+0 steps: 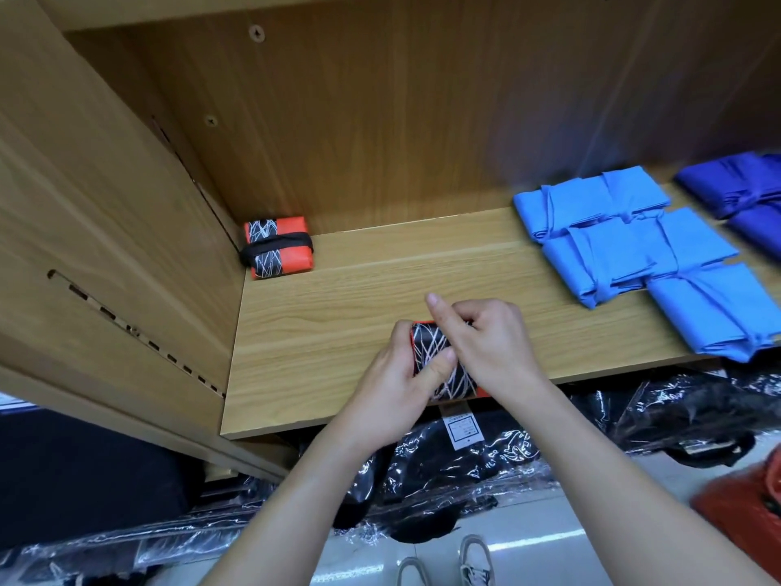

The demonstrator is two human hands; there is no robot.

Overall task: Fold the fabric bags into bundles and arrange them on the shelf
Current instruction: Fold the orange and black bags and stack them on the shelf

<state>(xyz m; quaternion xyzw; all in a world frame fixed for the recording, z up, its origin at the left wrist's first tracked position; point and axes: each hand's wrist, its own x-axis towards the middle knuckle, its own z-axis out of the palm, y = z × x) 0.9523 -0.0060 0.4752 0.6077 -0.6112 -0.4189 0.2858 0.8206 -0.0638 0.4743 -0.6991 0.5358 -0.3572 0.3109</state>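
Held at the near edge of the shelf (338,306), centre: black bundle (427,343) with white lines and orange trim. Gripped from the left by the left hand (393,391), thumb across the top; gripped from the right by the right hand (494,344), index finger raised. Placed in the far left corner: finished bundle (277,247), strapped with a black band. Laid out to the right: light blue bags (634,247); further right, dark blue bags (739,192).

Head camera looks down, close over shelf (380,268).

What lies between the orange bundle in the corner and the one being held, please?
Head view: only bare shelf separates the corner bundle from the held bundle.
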